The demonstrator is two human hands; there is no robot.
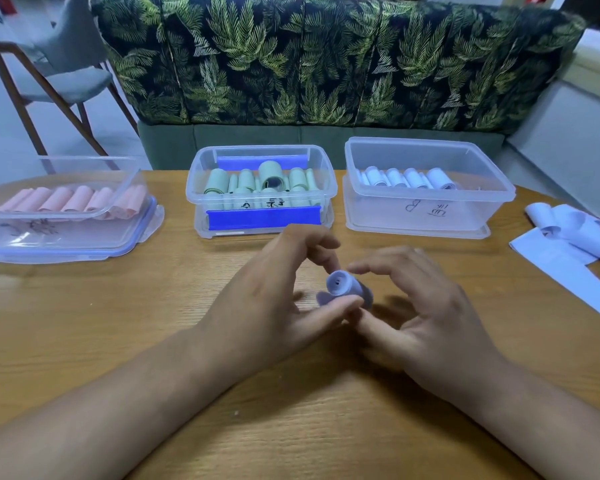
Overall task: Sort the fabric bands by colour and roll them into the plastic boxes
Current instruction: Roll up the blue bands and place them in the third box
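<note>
Pale blue fabric, wound into a small roll [345, 289], is sitting just above the table [118, 323], in front of the green box [201, 201] and near it. The left hand [274, 292] is pinching the roll between thumb and fingers. The right hand [426, 317] is hovering at the roll's other end with fingers loosely curved, and blur is hiding whether it is touching. A loose tail is sticking out at the roll's lower side, so the winding is probably at risk of springing open if the pinch slackens, or of uncoiling once dropped. The green box is standing straight ahead of the hands, so a hurried drop is risking the wrong colour. The blue box [430, 216], right of the green box, is looking like the proper home. The pink box [49, 213] is standing left of the green box. Loose blue bands [568, 237] are lying further right of the green box, beyond the blue box. A leaf-patterned sofa [326, 64] is rising behind the green box.
</note>
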